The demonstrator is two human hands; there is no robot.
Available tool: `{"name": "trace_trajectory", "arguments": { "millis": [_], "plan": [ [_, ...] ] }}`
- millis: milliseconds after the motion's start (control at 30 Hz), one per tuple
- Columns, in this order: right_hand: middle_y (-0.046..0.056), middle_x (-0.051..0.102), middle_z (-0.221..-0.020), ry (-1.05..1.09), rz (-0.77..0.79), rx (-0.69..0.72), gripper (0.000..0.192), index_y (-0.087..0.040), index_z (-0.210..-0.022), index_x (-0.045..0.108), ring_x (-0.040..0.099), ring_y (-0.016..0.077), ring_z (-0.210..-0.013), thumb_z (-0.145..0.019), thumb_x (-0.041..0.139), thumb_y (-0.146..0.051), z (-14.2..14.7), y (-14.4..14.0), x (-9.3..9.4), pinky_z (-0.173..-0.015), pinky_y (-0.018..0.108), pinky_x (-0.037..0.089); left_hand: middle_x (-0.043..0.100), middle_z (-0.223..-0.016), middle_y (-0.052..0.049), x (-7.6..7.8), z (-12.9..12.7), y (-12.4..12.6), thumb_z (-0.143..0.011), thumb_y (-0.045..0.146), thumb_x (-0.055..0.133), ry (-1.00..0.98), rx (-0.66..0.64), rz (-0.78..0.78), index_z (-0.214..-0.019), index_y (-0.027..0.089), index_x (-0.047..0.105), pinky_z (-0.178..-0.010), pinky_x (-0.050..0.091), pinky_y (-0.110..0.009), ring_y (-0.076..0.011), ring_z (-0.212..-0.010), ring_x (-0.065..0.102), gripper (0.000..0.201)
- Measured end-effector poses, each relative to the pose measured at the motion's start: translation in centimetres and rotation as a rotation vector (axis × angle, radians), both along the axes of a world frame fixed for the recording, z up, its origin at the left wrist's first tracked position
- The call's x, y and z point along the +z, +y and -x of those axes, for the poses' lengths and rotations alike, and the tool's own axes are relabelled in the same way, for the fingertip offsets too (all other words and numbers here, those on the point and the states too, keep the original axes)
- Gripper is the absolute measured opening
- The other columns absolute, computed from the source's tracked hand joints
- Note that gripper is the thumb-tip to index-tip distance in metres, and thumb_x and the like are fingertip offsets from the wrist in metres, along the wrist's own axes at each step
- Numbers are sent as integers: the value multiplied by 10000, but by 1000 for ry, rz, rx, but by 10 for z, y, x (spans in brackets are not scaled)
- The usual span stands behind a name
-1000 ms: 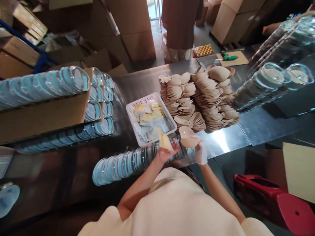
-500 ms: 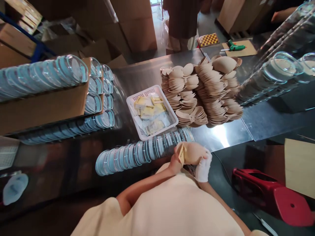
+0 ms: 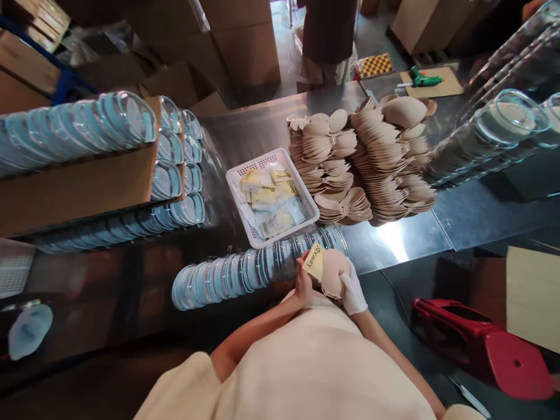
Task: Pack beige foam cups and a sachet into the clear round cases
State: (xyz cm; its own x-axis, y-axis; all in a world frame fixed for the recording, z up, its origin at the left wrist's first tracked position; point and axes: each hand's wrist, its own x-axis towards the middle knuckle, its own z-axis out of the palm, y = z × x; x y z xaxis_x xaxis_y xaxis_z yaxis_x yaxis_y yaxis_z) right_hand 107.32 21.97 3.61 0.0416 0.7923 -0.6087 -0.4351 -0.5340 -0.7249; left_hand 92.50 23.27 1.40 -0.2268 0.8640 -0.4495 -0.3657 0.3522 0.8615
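In front of my chest I hold a beige stick-on bra cup (image 3: 335, 269) between both hands. My bare left hand (image 3: 304, 282) is closed at its left side, gripping a yellow card (image 3: 314, 262) with dark lettering against the cup. My right hand (image 3: 353, 290), in a white glove, pinches the cup's right edge. Just beyond my hands runs a row of clear round plastic cases (image 3: 245, 272) with pale insides. A white basket (image 3: 251, 232) behind them holds yellow and clear packets (image 3: 266, 195).
Stacked beige bra cups (image 3: 389, 169) stand right of the basket. More clear cases (image 3: 79, 131) fill the left, around a cardboard box (image 3: 87, 189). A green glue gun (image 3: 425, 79) lies at the back right. A red device (image 3: 476, 344) is at my right. Someone in dark clothing (image 3: 329, 35) stands across the table.
The cup has turned in my hands and shifted slightly left, so the card's lettering faces up. My gloved hand has moved down and left, its fingers now on the cup's right edge.
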Motion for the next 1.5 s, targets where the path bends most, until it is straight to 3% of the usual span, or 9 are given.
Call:
{"name": "trace_trajectory", "arguments": {
  "millis": [100, 267, 467, 567, 800, 967, 1167, 1333, 1500],
  "plan": [
    [97, 590, -1507, -58, -116, 13, 850, -291, -1484, 498, 604, 323, -1316, -747, 821, -566, -5, 7, -3, -1043, 473, 572, 753, -1026, -136, 8, 11, -3, -826, 967, 390, 9, -73, -50, -1103, 176, 723, -930, 562, -408, -306, -1083, 678, 902],
    [110, 589, -1500, -72, -180, 96, 869, -302, -1488, 479, 623, 323, -1291, -742, 797, -612, -13, -1, -10, -1017, 481, 583, 704, -1116, -97, 17, 18, -9, -888, 636, 713, 144, -378, -119, -1273, 184, 657, -963, 534, -389, -242, -1034, 655, 596],
    [136, 676, -1333, -483, -128, 154, 785, -208, -1414, 553, 662, 316, -1166, -743, 757, -559, -29, 0, -15, -1001, 468, 577, 580, -1388, -186, -2, 43, -3, -817, 553, 827, 143, -803, -152, -1617, 254, 289, -850, 585, -379, -239, -1037, 684, 1009],
    [132, 616, -1413, -897, -283, 223, 712, -213, -1464, 535, 617, 314, -1248, -813, 672, -467, -23, 19, -6, -1071, 463, 531, 513, -1524, -204, -10, 70, 21, -931, 579, 684, 490, -765, -301, -1630, 248, 304, -982, 563, -464, -299, -1229, 634, 861],
    [209, 632, -1356, -1458, -407, 863, 611, -191, -1534, 509, 656, 318, -1126, -924, 509, -148, 51, 86, -2, -946, 439, 524, 383, -1672, -210, -25, 83, 65, -850, 431, 763, 1234, -996, -473, -1617, 124, 370, -1290, 226, -559, -368, -1551, 356, 916],
    [197, 481, -1603, -1559, -780, 719, 501, -165, -1480, 545, 394, 367, -1491, -1003, 417, -250, 39, 76, -49, -1190, 651, 281, 420, -1656, -188, -30, 80, 57, -838, 480, 769, 1259, -966, -485, -1635, 156, 335, -1279, 271, -534, -347, -1531, 400, 963],
    [177, 605, -1442, -1337, -876, 223, 518, -167, -1472, 529, 541, 279, -1358, -999, 337, -259, -19, 112, -59, -1132, 487, 449, 621, -1455, -147, -24, 111, 93, -1004, 392, 613, 1256, -629, -319, -1427, 202, 589, -1209, 420, -450, -288, -1399, 550, 464],
    [207, 687, -1328, -1476, -593, 632, 447, -107, -1279, 681, 579, 313, -1273, -845, 592, -161, -5, 230, -28, -1131, 444, 411, 578, -1430, -293, -26, 149, 163, -840, 309, 816, 1334, -640, 218, -1364, 71, 581, -1078, 489, -497, -410, -1300, 603, 622],
    [172, 769, -1090, -1398, -429, 847, 223, -55, -1010, 745, 644, 257, -1145, -869, 656, -204, 22, 268, -28, -1066, 431, 391, 587, -1374, -295, -32, 154, 178, -878, 434, 782, 1338, -706, 271, -1294, 49, 604, -1017, 502, -414, -353, -1200, 668, 594]
  ]
}}
